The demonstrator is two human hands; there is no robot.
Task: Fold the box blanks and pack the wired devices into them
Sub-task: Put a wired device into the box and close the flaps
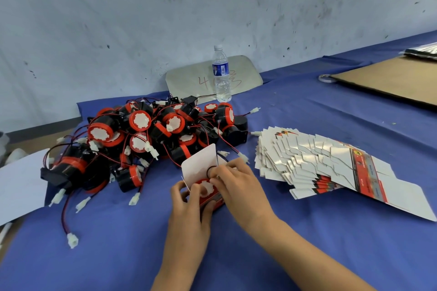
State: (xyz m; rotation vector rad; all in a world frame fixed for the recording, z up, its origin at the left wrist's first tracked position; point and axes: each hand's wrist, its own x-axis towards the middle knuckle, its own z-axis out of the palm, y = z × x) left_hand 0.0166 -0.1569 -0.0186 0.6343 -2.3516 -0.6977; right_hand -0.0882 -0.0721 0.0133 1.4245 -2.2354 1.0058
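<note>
A folded red box (211,201) with its white lid flap (201,163) standing open lies on the blue cloth in front of me. Inside it sits a black and red wired device (205,188) with a white face. My left hand (191,203) grips the box from the near left side. My right hand (234,177) pinches the device's looped black wire at the box mouth. A heap of black and red wired devices (146,134) lies behind on the left. A fanned stack of flat box blanks (319,163) lies to the right.
A water bottle (221,73) stands at the back by a grey board (243,73) leaning on the wall. A cardboard sheet (390,78) and tape roll (327,77) lie far right. White paper (19,184) overhangs the table's left edge. Loose white plug ends (72,240) trail forward.
</note>
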